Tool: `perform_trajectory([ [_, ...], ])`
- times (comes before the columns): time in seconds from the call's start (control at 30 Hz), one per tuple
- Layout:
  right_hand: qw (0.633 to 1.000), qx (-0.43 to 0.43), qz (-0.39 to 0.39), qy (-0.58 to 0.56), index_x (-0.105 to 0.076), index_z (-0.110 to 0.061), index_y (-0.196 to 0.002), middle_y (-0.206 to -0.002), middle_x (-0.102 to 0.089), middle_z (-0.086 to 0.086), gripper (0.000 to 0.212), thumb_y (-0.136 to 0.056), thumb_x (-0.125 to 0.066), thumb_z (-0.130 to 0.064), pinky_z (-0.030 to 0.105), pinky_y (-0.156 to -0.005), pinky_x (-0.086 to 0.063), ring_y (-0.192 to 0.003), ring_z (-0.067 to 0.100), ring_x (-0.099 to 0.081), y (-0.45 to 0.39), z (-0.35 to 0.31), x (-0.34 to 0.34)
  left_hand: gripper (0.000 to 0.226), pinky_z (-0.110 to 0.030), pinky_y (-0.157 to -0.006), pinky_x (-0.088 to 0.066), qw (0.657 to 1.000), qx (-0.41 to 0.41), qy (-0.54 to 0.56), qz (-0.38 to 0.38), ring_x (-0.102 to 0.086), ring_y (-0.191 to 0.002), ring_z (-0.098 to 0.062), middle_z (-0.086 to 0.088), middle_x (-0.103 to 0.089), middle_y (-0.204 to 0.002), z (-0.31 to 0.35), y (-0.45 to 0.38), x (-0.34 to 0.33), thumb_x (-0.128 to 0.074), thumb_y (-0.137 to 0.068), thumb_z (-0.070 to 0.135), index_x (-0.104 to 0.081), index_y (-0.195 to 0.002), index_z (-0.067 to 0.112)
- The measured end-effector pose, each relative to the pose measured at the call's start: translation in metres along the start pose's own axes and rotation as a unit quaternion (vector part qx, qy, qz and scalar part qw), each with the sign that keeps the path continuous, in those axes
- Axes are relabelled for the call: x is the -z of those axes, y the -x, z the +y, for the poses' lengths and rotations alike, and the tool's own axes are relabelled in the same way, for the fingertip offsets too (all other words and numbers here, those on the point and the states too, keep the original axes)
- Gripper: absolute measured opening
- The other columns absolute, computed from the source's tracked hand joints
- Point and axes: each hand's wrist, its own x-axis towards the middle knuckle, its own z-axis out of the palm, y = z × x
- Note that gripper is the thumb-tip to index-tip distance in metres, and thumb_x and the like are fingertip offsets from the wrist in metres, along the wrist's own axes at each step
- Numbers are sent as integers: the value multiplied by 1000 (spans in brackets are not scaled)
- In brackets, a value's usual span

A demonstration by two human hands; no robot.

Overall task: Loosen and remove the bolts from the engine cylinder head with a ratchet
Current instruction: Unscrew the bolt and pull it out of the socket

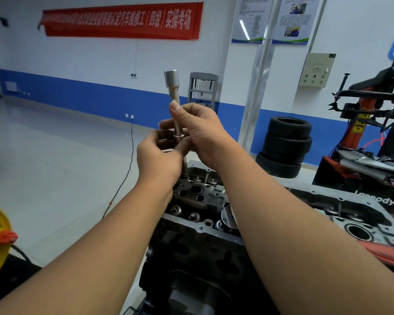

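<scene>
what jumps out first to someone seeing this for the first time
Two hands, left hand and right hand, grip an upright socket extension at centre frame, above the engine cylinder head. Behind, a red banner spans the wall, and stacked tyres stand at right.

Left hand [162, 155] and right hand [198, 133] cover the middle of the extension bar [177, 123]; the joint at the collar is partly hidden. Bar's lower tip on the cylinder head [198, 196] too small to resolve. Red banner [121, 21] text blurred at left. Tire changer [378, 123] cut by right edge.
</scene>
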Motion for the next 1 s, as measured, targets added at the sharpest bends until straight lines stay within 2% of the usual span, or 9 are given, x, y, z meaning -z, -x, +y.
perform_trajectory([
  [0.1, 1000, -4, -3, 22, -64, -10, -97, -98, -78, 13, 27, -103, -63, -36, 41, -67, -63, -79, 23, -74, 0, 0, 0, 6, -59, -88, -61, 1000, 0, 11, -23, -77, -90, -18, 3, -79, -90, 2, 1, 0, -73, -97, 30, -77, -94, 28],
  [0.2, 1000, -10, 12, 27, -65, -12, -94, -94, -78, 9, 30, -104, -59, -40, 24, -48, -50, -66, 14, -71, 0, -1, 1, 32, -58, -92, -60, 999, 15, -6, -39, -76, -88, -15, 3, -79, -88, 1, 1, -1, -52, -108, 23, -78, -91, 31],
  [0.27, 999, -15, 9, 32, -68, -12, -96, -94, -78, 8, 31, -103, -61, -41, 28, -53, -54, -72, 16, -72, 0, -1, 1, 25, -57, -91, -60, 1000, 8, -12, -27, -76, -92, -18, 2, -79, -92, 0, 0, -2, -54, -106, 17, -76, -98, 28],
  [0.4, 999, 10, 1, 53, -70, -12, -93, -94, -77, 10, 17, -95, -75, -28, 56, -84, -60, -84, 25, -72, 0, 1, 3, 17, -54, -85, -63, 1000, 6, 11, 6, -77, -91, -21, 3, -78, -90, -2, -2, 2, -85, -86, 19, -72, -94, 26],
  [0.5, 998, 18, 10, 65, -70, -12, -92, -94, -77, 10, 16, -97, -73, -27, 44, -73, -59, -80, 20, -69, 2, 1, 3, 9, -55, -87, -62, 1000, 4, 6, -21, -76, -90, -16, 6, -79, -86, -1, -1, 0, -74, -96, 31, -76, -88, 29],
  [0.63, 998, -6, -5, 58, -71, -12, -98, -103, -79, 10, 26, -105, -60, -34, 25, -50, -51, -72, 13, -71, 2, -1, 0, 32, -56, -90, -61, 999, 19, -11, -28, -76, -89, -16, 4, -79, -86, -1, -1, -1, -48, -109, 23, -75, -92, 30],
  [0.7, 999, -13, -14, 50, -71, -11, -99, -101, -79, 10, 26, -103, -62, -36, 29, -53, -56, -79, 17, -74, 3, -2, 0, 23, -55, -89, -61, 1000, 9, -9, -11, -77, -90, -20, 3, -79, -90, -2, -2, -1, -55, -106, 19, -73, -95, 28],
  [0.87, 999, 2, 7, 33, -63, -10, -93, -93, -77, 16, 19, -93, -78, -21, 57, -86, -62, -86, 30, -76, 3, 0, 2, 9, -54, -81, -65, 1000, 0, 7, -6, -77, -82, -21, 8, -78, -84, -3, -2, 0, -82, -89, 25, -74, -93, 26],
  [1.0, 999, 12, 15, 48, -58, -14, -85, -96, -79, 14, 23, -94, -76, -24, 34, -65, -57, -85, 23, -76, 2, 1, 3, 25, -49, -85, -61, 999, 8, 8, -38, -75, -88, -18, 4, -79, -87, -2, -1, -3, -54, -107, 30, -75, -92, 29],
])
